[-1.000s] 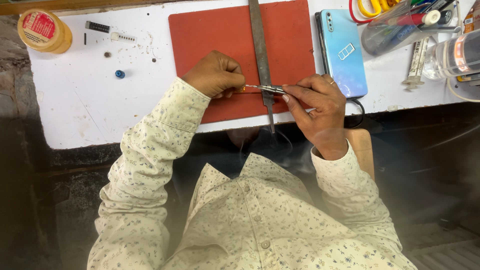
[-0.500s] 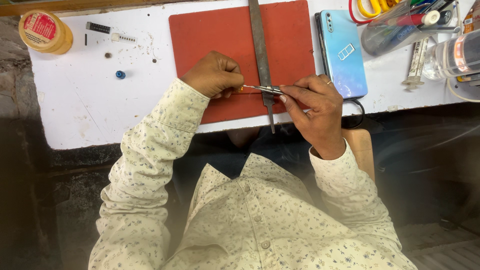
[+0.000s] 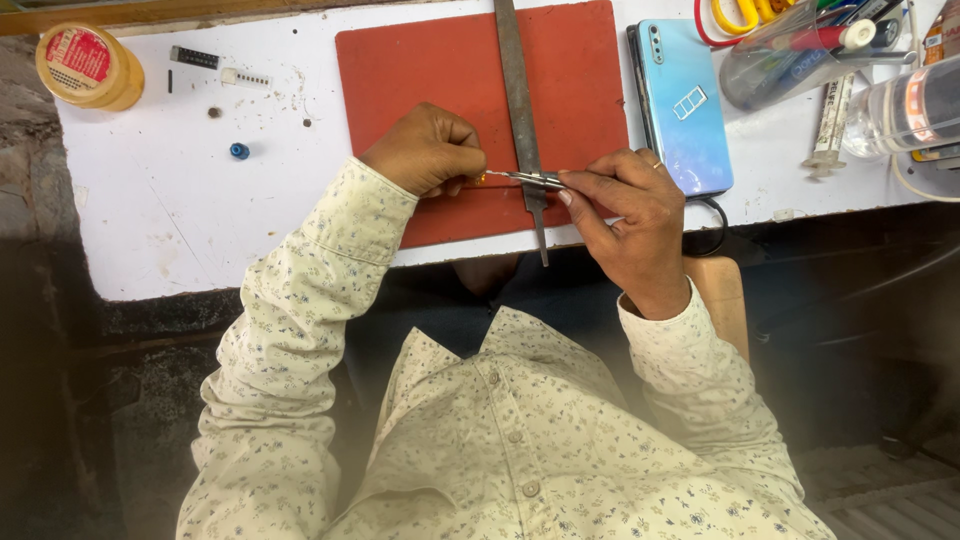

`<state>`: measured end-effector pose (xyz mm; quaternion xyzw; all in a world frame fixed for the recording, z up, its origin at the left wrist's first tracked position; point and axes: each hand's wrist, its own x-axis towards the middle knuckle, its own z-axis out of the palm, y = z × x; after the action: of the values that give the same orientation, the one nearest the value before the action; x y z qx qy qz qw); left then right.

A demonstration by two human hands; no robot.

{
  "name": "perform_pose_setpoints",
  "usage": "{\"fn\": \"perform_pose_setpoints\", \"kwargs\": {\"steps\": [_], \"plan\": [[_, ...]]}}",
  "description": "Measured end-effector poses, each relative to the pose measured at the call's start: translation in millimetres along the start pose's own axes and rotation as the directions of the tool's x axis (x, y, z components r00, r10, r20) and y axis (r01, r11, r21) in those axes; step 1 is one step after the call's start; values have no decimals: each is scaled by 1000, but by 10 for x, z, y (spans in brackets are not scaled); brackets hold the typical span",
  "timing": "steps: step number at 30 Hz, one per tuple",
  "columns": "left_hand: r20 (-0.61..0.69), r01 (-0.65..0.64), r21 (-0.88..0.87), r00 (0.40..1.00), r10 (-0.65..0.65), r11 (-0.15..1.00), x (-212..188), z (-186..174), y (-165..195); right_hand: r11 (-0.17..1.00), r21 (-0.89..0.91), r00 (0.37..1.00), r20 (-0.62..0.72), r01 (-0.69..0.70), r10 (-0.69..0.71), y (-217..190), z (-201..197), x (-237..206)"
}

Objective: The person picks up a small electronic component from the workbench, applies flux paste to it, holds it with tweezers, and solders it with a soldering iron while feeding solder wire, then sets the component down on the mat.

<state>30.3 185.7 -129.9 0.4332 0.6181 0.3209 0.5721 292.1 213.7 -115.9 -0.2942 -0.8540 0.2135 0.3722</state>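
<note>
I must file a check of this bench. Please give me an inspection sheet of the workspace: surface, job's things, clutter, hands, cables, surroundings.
Surface: white table with specks and stains; red mat at its middle.
Job's things: metal tweezers pinched in the right hand, tips at a tiny orange part held by the left hand; long metal file lies across the mat.
Clutter: blue phone, yellow jar, blue bead, small dark parts, clear tool container, syringe.
Hands: both closed, over the mat's front edge.
Cables: dark cable below the phone.
Surroundings: dark floor, wooden seat.
</note>
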Motion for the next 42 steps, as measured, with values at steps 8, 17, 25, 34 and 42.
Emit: {"fn": "perform_pose_setpoints", "kwargs": {"steps": [8,17,25,34,42], "plan": [[-7,0,-11,1000,0,1000,-5,-1,-7,1000,0,1000,2,-2,2,-19,-6,2],[1,-6,-9,1000,6,1000,3,-4,-10,1000,-7,1000,-1,1,-1,-15,-5,-2],[-3,-9,-14,1000,9,1000,-10,-2,-1,1000,-5,1000,2,10,-10,-3,-7,-3],[1,-1,3,1000,1,1000,-5,6,9,1000,11,1000,-1,5,-5,5,-6,-10],[-7,-1,2,1000,1,1000,-26,0,15,1000,-5,1000,1,6,-6,-11,2,-1]]}}
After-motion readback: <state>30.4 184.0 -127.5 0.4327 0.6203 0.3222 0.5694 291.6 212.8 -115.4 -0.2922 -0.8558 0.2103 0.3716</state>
